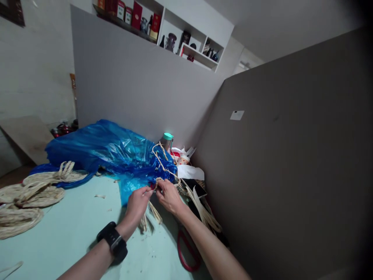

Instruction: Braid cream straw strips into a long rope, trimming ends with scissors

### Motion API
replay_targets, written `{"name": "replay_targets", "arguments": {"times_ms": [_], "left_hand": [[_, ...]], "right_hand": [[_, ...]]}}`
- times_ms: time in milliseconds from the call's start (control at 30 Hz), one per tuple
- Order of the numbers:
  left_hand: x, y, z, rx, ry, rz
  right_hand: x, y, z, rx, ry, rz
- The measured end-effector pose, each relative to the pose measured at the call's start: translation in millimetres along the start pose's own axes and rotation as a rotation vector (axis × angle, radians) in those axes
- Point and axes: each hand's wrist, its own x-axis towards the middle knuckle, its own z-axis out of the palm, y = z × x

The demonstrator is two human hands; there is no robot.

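Both hands meet at the middle of the table, fingers pinched round a twisted straw-coloured cord of dried plant fibre (165,168). My left hand (138,204), with a black watch on its wrist, is closed on the cord's near part, where loose strand ends (155,214) hang below. My right hand (169,196) is closed on the same cord just to the right, its fingertips close to the left ones. From there the cord loops up over a blue plastic bag (116,147). The exact grip points are partly hidden by the fingers.
Bundles of dried fibre (40,194) lie at the left on the pale green table (87,225). Red-handled scissors (189,252) lie under my right forearm, beside loose strands (204,210). A bottle with a teal lid (167,138) stands behind. Grey partitions (145,85) rise at the back and right.
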Motion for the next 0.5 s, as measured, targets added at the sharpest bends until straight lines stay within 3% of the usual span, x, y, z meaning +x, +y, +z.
{"name": "replay_targets", "arguments": {"times_ms": [267,500], "left_hand": [[-10.3,17.1,-7.5,0.576,0.006,0.191],[-4.5,16.4,-8.6,0.58,-0.009,0.203]], "right_hand": [[3.2,-16.7,-5.8,-0.121,0.026,0.148],[0.5,-32.2,-11.8,-0.313,-0.023,0.137]]}}
